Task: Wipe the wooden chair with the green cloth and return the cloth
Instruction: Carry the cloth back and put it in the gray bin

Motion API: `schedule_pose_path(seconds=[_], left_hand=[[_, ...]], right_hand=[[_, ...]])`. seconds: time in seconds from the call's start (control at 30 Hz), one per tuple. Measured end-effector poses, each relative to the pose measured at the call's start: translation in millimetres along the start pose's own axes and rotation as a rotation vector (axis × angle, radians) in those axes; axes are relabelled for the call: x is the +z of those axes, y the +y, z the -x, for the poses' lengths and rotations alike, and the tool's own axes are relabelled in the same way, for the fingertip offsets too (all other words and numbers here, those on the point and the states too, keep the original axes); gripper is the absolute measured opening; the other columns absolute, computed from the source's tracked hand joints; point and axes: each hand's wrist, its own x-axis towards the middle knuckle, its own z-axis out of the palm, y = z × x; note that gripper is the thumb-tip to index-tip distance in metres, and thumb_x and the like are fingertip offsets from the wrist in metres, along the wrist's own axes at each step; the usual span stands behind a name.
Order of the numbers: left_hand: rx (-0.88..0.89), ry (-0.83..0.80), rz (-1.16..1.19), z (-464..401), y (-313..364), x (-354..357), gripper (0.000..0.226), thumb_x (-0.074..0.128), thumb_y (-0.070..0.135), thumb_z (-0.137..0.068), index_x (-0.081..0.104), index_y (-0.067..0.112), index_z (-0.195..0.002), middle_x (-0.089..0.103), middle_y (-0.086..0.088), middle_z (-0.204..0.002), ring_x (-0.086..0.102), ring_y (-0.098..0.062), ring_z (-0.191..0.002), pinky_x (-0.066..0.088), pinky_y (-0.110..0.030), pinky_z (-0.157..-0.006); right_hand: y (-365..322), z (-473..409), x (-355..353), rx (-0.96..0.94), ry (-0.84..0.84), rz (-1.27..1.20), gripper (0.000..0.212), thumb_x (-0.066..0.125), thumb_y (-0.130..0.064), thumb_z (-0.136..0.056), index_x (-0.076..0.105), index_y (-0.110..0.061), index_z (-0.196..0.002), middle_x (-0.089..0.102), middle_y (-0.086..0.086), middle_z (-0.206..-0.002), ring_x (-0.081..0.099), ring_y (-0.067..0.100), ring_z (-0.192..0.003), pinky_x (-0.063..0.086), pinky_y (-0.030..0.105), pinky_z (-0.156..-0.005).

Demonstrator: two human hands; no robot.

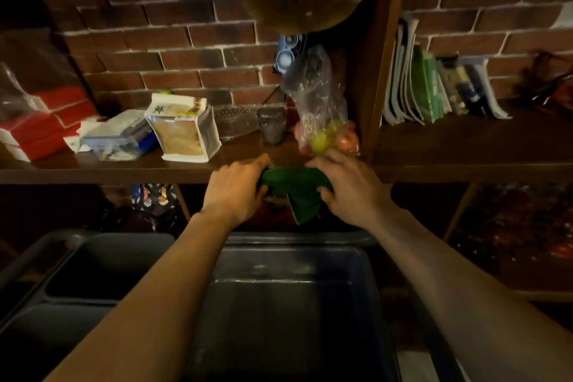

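The green cloth (pixel 296 189) lies bunched at the front edge of a dark wooden shelf (pixel 130 169), with one corner drooping below the shelf edge. My left hand (pixel 237 191) grips its left end. My right hand (pixel 347 187) grips its right end, fingers curled over the fabric. Both arms reach forward from the bottom of the view. No wooden chair is in sight.
On the shelf stand a pale food bag (pixel 183 130), red and white boxes (pixel 46 121), a glass (pixel 271 125) and a clear plastic bag of fruit (pixel 322 115). Books (pixel 434 87) fill the right bay. Dark bins (pixel 288 304) sit below my arms. A brick wall is behind.
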Motion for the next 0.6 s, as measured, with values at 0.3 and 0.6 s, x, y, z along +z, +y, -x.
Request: schedule_pose_path(seconds=[0.3,0.6], left_hand=[[-0.093,-0.209,0.052,45.7,-40.2,108.2,0.037,0.066,0.033,-0.087,0.048,0.039,-0.119,0.069,0.000,-0.113,0.066,-0.030,-0.099,0.047,-0.040,-0.076],[-0.162,-0.524,0.113,125.6,-84.4,229.8,0.039,0.063,0.035,-0.088,0.051,0.040,-0.125,0.067,0.000,-0.123,0.065,-0.030,-0.107,0.049,-0.039,-0.084]], right_hand=[[5.7,29.7,111.8,0.107,-0.236,-0.056,0.047,0.070,-0.016,-0.087,0.054,-0.026,-0.130,0.050,0.000,-0.123,0.053,0.026,-0.113,0.052,0.044,-0.086],[-10.1,96.2,237.6,0.293,-0.490,-0.133,0.046,0.070,-0.017,-0.086,0.056,-0.027,-0.129,0.052,0.000,-0.131,0.051,0.026,-0.121,0.051,0.041,-0.091]])
